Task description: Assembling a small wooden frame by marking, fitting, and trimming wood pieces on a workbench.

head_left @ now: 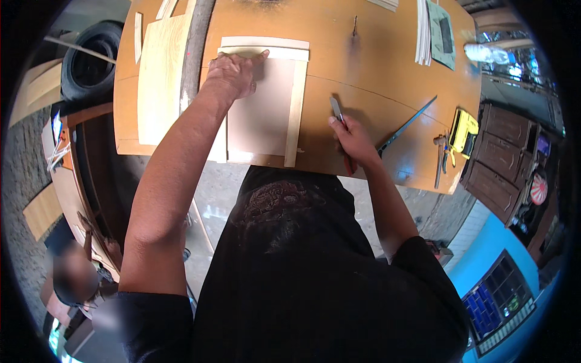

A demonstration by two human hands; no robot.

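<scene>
Seen from the head camera, a person in a black shirt leans over an orange-brown wooden workbench (375, 78), working on a flat brown rectangular panel framed with pale wooden strips (266, 115) that lies at the bench's near edge. The left hand (233, 75) is spread flat, fingers pressing down on the panel's far left corner where the top strip meets it — not closed round anything, simply pinning it. The right hand (351, 140) rests on the bench just right of the panel, fingers closed on a slim metal-tipped cutting tool with a red handle (339, 118), its tip pointing away from the body.

Judging by this, the panel is being held steady for trimming or marking — the tool is not yet on the work. A next stroke would call for bringing the tip across to the right-hand strip while the left keeps the panel from sliding.

Further right lie a long thin metal blade (407, 124), a yellow power tool (463, 130) and a hammer (439, 160); a pale plywood sheet (160, 78) lies to the left.
</scene>
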